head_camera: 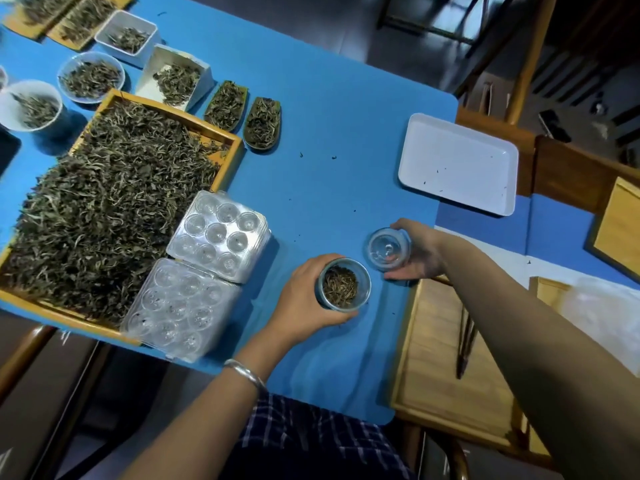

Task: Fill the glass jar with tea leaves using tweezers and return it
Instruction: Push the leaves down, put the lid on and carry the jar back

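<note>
Now my left hand [304, 299] wraps the filled glass jar [343, 285] near the table's [329, 109] front edge; my right hand [417, 252] clasps its lid [388, 250], capping and returning left.

table [329, 98]: blue | tea leaves [104, 202]: dark green | tray [457, 164]: white | bracelet [244, 372]: silver | garment [311, 434]: navy plaid

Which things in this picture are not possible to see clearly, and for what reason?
- Tweezers: not found in the head view.
- Glass jar: its wall and base are hidden by the left hand and the tea leaves.
- Lid: the right hand covers its far side.
- White cup: blurred at the left edge.
</note>
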{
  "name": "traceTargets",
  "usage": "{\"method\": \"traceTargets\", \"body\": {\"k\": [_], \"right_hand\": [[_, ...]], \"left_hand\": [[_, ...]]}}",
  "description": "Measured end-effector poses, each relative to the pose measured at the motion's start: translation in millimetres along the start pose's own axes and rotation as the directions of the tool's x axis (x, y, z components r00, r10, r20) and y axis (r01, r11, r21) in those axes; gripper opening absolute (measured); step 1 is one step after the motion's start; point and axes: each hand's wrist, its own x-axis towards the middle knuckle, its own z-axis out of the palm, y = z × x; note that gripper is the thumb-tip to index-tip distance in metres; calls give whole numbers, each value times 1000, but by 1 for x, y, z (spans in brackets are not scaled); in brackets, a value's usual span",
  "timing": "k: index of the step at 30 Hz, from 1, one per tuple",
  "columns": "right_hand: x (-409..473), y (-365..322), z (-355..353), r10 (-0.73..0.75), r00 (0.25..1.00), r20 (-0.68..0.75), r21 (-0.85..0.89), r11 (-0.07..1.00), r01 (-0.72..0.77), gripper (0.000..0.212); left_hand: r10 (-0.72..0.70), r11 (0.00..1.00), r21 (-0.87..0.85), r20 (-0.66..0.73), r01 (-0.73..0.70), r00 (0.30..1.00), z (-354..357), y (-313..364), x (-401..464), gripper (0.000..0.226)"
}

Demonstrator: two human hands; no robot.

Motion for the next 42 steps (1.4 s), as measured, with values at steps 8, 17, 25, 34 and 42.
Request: {"method": "traceTargets", "body": {"k": [8, 17, 25, 34, 42], "right_hand": [[-11, 29, 15, -128, 983, 128, 236, 967, 95, 45], [-70, 72, 42, -664, 740, 106, 539, 664, 519, 37], [-77, 100, 74, -942, 332, 39, -429, 284, 857, 49], [-65, 104, 72, -955, 116, 273, -774, -146, 616, 70], [-64, 88, 83, -933, 175, 315, -686, -96, 721, 57]], "left_hand": [[18, 999, -31, -11, -19, 1000, 0, -5, 1, 77], [5, 998, -70, -1, -5, 1000, 0, -3, 1, 78], [-16, 998, -56, -7, 16, 1000, -1, -4, 1, 76], [1, 997, -73, -19, -2, 1000, 1, -9, 1, 65], [-22, 995, -101, 0, 22, 1000, 0, -3, -1, 64]]}}
